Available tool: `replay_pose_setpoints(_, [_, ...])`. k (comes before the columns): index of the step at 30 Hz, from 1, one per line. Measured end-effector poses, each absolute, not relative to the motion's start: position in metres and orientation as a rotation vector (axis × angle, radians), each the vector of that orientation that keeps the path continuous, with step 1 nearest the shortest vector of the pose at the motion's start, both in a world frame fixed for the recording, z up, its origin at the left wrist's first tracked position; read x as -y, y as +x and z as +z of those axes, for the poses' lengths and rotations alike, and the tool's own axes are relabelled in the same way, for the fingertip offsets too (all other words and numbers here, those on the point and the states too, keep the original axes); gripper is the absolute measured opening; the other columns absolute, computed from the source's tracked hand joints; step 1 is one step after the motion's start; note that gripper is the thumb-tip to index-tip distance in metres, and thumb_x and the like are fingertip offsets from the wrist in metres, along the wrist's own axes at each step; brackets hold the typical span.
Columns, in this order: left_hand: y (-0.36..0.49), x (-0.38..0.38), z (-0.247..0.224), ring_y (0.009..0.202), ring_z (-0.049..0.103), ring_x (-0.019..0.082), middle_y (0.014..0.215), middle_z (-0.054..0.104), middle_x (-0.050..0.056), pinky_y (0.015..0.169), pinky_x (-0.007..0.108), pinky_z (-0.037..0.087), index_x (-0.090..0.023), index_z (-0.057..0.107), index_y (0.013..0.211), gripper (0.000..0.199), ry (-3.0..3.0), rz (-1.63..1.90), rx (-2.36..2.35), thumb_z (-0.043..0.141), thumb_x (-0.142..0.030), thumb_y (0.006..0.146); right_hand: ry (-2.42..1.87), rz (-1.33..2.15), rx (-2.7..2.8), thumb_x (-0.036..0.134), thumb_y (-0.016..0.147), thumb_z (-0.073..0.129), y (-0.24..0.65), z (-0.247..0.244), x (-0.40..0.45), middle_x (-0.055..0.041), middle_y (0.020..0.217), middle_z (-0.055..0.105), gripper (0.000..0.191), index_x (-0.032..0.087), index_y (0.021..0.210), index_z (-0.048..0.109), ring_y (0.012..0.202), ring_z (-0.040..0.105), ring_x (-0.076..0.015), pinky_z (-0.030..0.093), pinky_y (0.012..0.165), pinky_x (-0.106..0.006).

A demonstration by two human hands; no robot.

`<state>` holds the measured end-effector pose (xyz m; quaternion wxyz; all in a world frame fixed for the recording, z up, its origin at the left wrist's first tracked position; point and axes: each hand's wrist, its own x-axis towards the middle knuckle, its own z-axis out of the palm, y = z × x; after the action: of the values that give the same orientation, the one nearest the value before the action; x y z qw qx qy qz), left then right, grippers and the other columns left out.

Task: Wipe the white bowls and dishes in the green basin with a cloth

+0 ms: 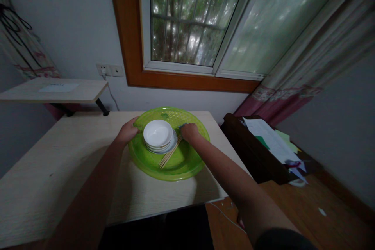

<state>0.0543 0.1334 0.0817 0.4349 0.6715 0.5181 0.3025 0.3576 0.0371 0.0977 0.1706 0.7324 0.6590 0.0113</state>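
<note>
A large round green tray [146, 170] rests on the table. My left hand [128, 132] grips its left rim, fingers closed with the thumb over the edge. Inside the tray a stack of white bowls [158, 133] sits on a saucer [175, 140], left of the middle. Several light wooden chopsticks [170, 153] lie slantwise to the right of the stack. My right hand [190, 131] is closed above the tray's right side, at the upper ends of the chopsticks. A small bluish-grey bit [182, 125] shows by its fingers; what it belongs to is hidden.
The pale wooden table [73, 156] runs along the wall beneath a window. A raised shelf [70, 90] with a paper label stands at the back left. To the right, a dark brown cabinet [249, 152] holds papers [266, 140]. A thin white cable [228, 218] lies on the floor.
</note>
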Motion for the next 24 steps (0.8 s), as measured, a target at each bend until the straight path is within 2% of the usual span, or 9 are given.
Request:
replay_pose_setpoints(6, [0.054, -0.136, 0.077, 0.116, 0.081, 0.030, 0.133, 0.086, 0.007, 0.096, 0.035, 0.063, -0.023, 0.069, 0.163, 0.095, 1.641, 0.761, -1.276, 0.066, -0.007, 0.069, 2.037, -0.016, -1.897, 0.017, 0.110, 0.056, 0.366, 0.100, -0.032, -0.0266, 0.134, 0.083, 0.038, 0.012, 0.131, 0.086, 0.128, 0.081, -0.0360, 0.063, 0.106, -0.041])
replay_pose_setpoints(10, [0.054, -0.136, 0.078, 0.117, 0.081, 0.031, 0.133, 0.086, 0.008, 0.099, 0.037, 0.063, -0.024, 0.071, 0.161, 0.094, 1.668, 0.759, -1.300, 0.066, -0.007, 0.069, 2.011, -0.046, -1.934, 0.022, 0.115, 0.048, 0.366, 0.096, -0.035, -0.0204, 0.141, 0.082, 0.048, 0.024, 0.153, 0.076, 0.133, 0.079, -0.0354, 0.063, 0.108, -0.044])
replay_pose_setpoints(14, [0.055, -0.135, 0.080, 0.115, 0.081, 0.030, 0.130, 0.087, 0.007, 0.099, 0.036, 0.063, -0.023, 0.072, 0.160, 0.093, 1.667, 0.755, -1.306, 0.067, -0.007, 0.069, 2.007, -0.062, -1.940, 0.024, 0.117, 0.043, 0.364, 0.092, -0.040, -0.0194, 0.142, 0.082, 0.054, 0.027, 0.165, 0.066, 0.132, 0.079, -0.0364, 0.063, 0.106, -0.046])
replay_pose_setpoints(20, [0.056, -0.135, 0.079, 0.118, 0.080, 0.032, 0.133, 0.086, 0.008, 0.101, 0.039, 0.064, -0.022, 0.073, 0.159, 0.092, 1.667, 0.763, -1.311, 0.067, -0.007, 0.068, 2.028, -0.075, -1.902, 0.019, 0.112, 0.050, 0.361, 0.095, -0.045, -0.0250, 0.139, 0.081, 0.043, 0.015, 0.138, 0.084, 0.133, 0.079, -0.0362, 0.061, 0.111, -0.043])
replay_pose_setpoints(24, [0.056, -0.136, 0.079, 0.120, 0.080, 0.032, 0.133, 0.086, 0.008, 0.103, 0.039, 0.063, -0.022, 0.074, 0.157, 0.091, 1.671, 0.768, -1.299, 0.067, -0.007, 0.067, 2.044, -0.078, -1.894, 0.018, 0.112, 0.049, 0.362, 0.094, -0.046, -0.0252, 0.141, 0.080, 0.044, 0.013, 0.136, 0.085, 0.133, 0.078, -0.0358, 0.061, 0.111, -0.042])
